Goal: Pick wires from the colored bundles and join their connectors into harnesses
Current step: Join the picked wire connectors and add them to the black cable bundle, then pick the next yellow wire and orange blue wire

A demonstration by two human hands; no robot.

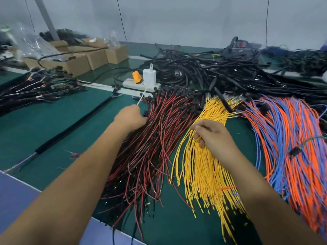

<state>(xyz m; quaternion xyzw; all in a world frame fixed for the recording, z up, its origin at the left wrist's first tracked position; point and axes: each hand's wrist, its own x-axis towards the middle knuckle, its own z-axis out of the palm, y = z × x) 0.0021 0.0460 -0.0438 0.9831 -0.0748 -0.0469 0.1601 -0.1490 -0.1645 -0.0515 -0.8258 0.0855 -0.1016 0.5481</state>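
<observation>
Yellow insulated wire bundle (200, 156) fanned on green tabletop (44, 124): right hand (210, 135) pinches strands, left hand (131, 117) curls into red-black bundle (159, 124); best isolate one wire before drawing it free.

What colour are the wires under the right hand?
Yellow wires, under the right hand; the head view shows them.

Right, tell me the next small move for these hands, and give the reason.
Probably draw one wire clear with the right hand: its fingers already curl into the yellow bundle, while the left hand grips the red-and-black bundle.
</observation>
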